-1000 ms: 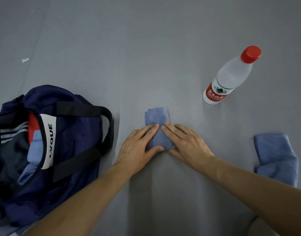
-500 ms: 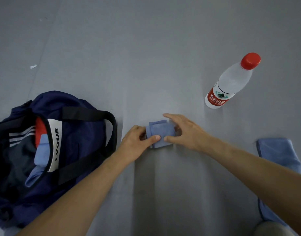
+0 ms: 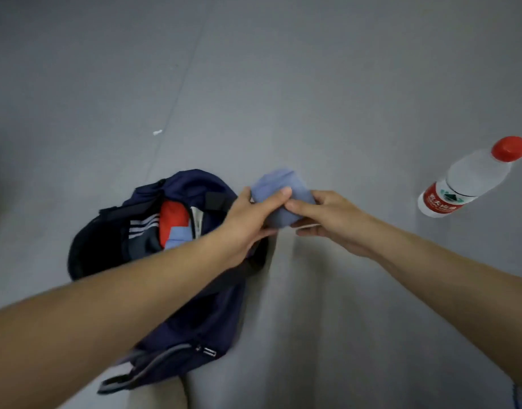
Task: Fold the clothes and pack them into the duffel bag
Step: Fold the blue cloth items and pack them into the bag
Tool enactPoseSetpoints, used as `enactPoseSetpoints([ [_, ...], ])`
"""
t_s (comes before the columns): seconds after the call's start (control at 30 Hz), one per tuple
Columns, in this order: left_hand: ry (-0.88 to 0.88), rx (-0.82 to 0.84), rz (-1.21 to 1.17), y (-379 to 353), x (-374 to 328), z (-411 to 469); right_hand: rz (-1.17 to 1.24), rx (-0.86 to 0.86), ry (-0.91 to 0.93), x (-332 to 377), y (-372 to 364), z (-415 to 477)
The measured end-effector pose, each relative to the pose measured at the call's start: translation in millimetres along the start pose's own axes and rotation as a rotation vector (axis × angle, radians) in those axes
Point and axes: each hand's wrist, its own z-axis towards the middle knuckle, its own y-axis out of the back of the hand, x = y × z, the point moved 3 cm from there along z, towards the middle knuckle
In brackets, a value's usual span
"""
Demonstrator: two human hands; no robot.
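On the left, the navy duffel bag point(image 3: 200, 314) sits open on the grey floor point(image 3: 283, 84), with striped and red clothes point(image 3: 172, 222) inside. My left hand point(image 3: 248, 225) curls around the small folded blue cloth point(image 3: 280, 184), just beside the bag's right edge. My right hand point(image 3: 330, 222) pinches its other side. A water bottle point(image 3: 466, 181) sits well apart, far right.

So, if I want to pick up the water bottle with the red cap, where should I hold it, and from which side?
Probably round the clear middle of the water bottle, just above the red label, coming from its open left side. It stands on its base with nothing near, and its round body suits a wrapping grip.
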Motion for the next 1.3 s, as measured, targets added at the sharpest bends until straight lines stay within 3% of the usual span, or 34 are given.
enactPoseSetpoints([
  [0.1, -0.148, -0.137, 0.056, 63.5, -57.1, -23.6, -0.105, 0.065, 0.077, 62.6, -67.3, 10.1],
  [0.23, -0.189, -0.374, 0.040, 156.8, -72.9, -40.6, -0.374, 0.033, 0.128, 90.4, -144.8, 33.3],
  [0.37, -0.056, -0.430, 0.061, 224.9, -20.8, -34.4, -0.723, -0.222, 0.191, 46.8, -179.0, 38.0],
  [0.53, 0.028, -0.429, 0.140, 243.1, 57.8, -16.2, -0.950, -0.295, 0.162, -13.8, -202.6, 26.3],
  [0.6, -0.016, -0.478, 0.166, 252.9, 60.3, -6.8, -0.937, -0.325, 0.163, -27.0, -204.5, 31.6],
  [0.67, -0.078, -0.523, 0.358, 270.7, 54.1, 3.2, -0.881, -0.344, 0.181, -31.1, -205.9, 35.5],
  [0.83, 0.053, -0.334, 0.706, 293.0, 58.1, 17.9, -0.776, -0.356, 0.161, -28.9, -208.5, 47.9],
  [0.97, 0.059, -0.265, 0.796, 290.8, 69.3, 20.6, -0.744, -0.362, 0.146, -22.3, -212.9, 54.9],
  [1.23, -0.080, -0.347, 0.775, 283.0, 78.4, 19.4, -0.686, -0.398, 0.170, -27.9, -218.4, 47.7],
  [1.3, -0.083, -0.358, 0.903, 279.6, 85.3, 23.6, -0.685, -0.403, 0.159, -30.3, -218.7, 48.5],
])
